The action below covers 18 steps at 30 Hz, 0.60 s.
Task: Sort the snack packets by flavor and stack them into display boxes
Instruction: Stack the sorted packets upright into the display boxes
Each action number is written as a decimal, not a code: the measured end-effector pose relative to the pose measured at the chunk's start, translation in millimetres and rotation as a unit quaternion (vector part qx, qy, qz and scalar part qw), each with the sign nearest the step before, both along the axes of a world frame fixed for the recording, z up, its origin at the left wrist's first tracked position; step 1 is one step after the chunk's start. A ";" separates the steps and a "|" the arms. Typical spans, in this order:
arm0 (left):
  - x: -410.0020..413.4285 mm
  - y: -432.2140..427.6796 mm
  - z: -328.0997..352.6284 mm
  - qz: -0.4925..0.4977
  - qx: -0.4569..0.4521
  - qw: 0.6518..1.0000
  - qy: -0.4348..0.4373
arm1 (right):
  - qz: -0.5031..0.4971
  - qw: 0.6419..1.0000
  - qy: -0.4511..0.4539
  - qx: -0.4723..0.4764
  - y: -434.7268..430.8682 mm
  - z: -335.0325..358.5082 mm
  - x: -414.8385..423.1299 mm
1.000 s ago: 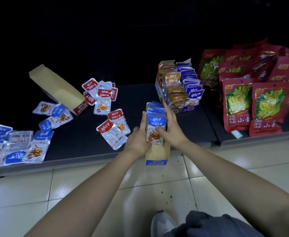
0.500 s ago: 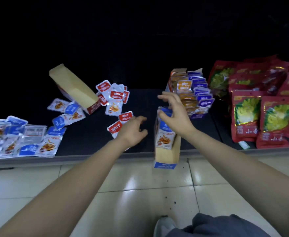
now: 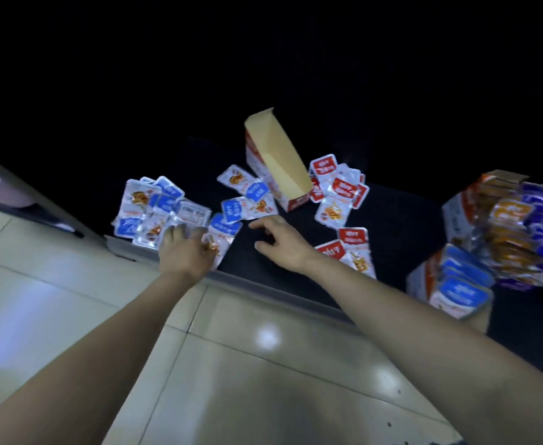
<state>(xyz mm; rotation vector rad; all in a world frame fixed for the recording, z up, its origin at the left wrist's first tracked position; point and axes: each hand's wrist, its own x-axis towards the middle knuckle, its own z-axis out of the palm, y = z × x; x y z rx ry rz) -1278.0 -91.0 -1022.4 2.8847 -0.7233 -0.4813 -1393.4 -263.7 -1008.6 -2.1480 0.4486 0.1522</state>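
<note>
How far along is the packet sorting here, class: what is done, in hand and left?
Done: the cardboard display box of blue-labelled packets looks filled. In hand: the left hand touches the loose blue-labelled foil packets; the right hand hovers open. Left: loose red-labelled foil packets, beside the empty cardboard box.

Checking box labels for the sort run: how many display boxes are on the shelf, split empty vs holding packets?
Empty: 1, the empty display box, lying tilted among the loose packets
Holding packets: 2, the blue-packet box and the orange-and-purple box
Total: 3
</note>
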 end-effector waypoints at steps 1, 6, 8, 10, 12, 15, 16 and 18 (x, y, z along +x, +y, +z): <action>8.3 7.1 -5.8 0.012 0.029 1.000 0.003 | 0.022 1.000 0.012 -0.014 5.5 -7.8 8.2; 43.7 15.6 -24.2 0.065 0.073 0.995 0.017 | 0.055 0.995 0.043 -0.075 22.8 -33.6 44.1; 48.6 12.0 -29.8 0.069 0.060 0.995 0.035 | 0.068 0.992 0.056 -0.091 26.4 -41.3 55.6; 46.1 7.6 -33.5 0.060 0.028 0.997 0.033 | 0.084 0.987 0.079 -0.111 27.8 -48.7 62.5; 36.0 2.8 -35.4 0.037 0.000 0.999 0.014 | 0.088 0.982 0.085 -0.144 26.5 -54.9 62.5; 22.0 -1.4 -36.2 0.004 -0.033 0.999 -0.008 | 0.070 0.981 0.064 -0.170 16.3 -58.8 54.4; 21.4 -1.1 -36.2 0.000 -0.050 0.999 -0.015 | 0.068 0.981 0.060 -0.170 11.5 -58.6 51.3; 26.0 0.7 -36.3 0.004 -0.093 0.995 -0.026 | 0.061 0.982 0.056 -0.171 2.7 -57.8 45.5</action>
